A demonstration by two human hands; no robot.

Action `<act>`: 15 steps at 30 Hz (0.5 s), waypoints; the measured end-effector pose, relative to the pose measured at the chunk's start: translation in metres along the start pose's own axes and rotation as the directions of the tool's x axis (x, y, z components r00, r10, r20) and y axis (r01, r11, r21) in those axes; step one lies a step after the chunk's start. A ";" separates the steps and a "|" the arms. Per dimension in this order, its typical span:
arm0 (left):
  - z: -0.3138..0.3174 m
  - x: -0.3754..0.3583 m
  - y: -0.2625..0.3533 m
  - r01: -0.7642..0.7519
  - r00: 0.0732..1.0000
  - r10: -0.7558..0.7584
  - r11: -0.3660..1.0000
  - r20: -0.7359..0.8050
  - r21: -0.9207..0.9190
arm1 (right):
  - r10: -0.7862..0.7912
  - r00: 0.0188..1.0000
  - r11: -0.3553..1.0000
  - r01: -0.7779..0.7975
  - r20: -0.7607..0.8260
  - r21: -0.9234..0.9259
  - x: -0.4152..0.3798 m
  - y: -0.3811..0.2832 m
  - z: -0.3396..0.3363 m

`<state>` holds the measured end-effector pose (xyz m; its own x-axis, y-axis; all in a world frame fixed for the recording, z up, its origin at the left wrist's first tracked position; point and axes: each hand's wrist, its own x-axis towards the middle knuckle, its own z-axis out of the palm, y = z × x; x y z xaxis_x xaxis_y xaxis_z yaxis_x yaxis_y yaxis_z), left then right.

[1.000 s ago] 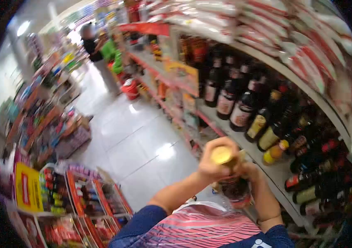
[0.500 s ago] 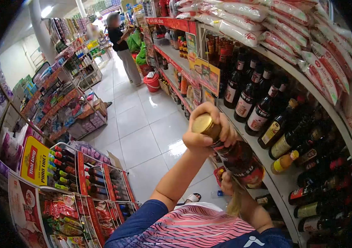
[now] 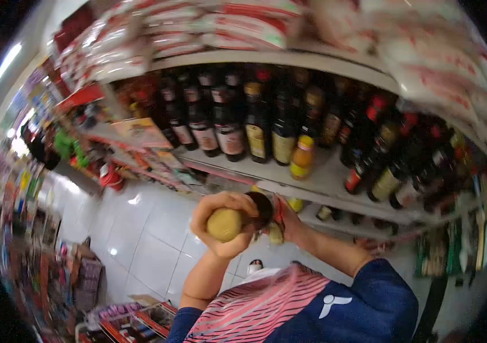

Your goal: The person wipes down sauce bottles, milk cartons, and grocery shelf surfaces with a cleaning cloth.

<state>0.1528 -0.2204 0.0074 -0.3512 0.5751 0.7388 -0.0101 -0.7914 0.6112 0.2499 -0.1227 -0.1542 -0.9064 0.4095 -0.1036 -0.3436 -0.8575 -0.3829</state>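
My left hand (image 3: 223, 220) is wrapped around the neck of a dark sauce bottle (image 3: 261, 207), its gold cap (image 3: 224, 224) tilted toward me. The bottle's body points away to the right, partly hidden by my fingers. My right hand (image 3: 293, 224) is at the bottle's lower end, with a red patch along its fingers. A yellowish cloth-like piece (image 3: 276, 233) hangs at that hand; blur hides how the fingers grip it. Behind my hands, a shelf (image 3: 335, 182) bears dark bottles (image 3: 230, 134) with pale labels and a smaller orange-yellow bottle (image 3: 302, 159).
White-and-red bags (image 3: 243, 26) are stacked on the shelf above. A red bucket (image 3: 111, 178) stands on the tiled floor (image 3: 155, 228) to the left. A lower shelf holds more bottles. Another rack (image 3: 135, 323) is at the bottom left.
My view has swung right to face the bottle shelf. The bottle has moved left in view, its cap turned more toward me. My left hand still grips its neck.
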 end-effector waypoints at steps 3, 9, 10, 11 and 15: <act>0.019 0.004 -0.012 -0.040 0.994 0.047 0.997 0.100 -0.072 | -0.137 0.973 0.976 0.164 -0.186 0.142 -0.026 -0.001 -0.016; 0.057 0.012 -0.055 -0.065 0.978 0.078 0.996 0.195 -0.068 | -0.352 0.697 0.904 0.425 -0.625 -0.035 -0.130 0.007 -0.062; 0.064 0.016 -0.065 -0.053 0.980 0.064 0.996 0.187 -0.066 | -0.395 0.587 0.885 0.449 -0.707 -0.122 -0.146 0.015 -0.070; 0.070 0.018 -0.077 -0.057 0.982 0.063 0.998 0.179 -0.042 | -0.391 0.578 0.884 0.454 -0.716 -0.116 -0.162 0.020 -0.069; 0.096 0.037 -0.104 0.110 0.983 -0.079 0.976 0.165 -0.189 | -0.392 0.525 0.815 0.579 -0.755 -0.021 -0.211 0.035 -0.069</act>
<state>0.2303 -0.0967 -0.0017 -0.1900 0.6622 0.7248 -0.2258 -0.7479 0.6242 0.4461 -0.2180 -0.2091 -0.1560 0.7867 -0.5973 -0.7998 -0.4554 -0.3910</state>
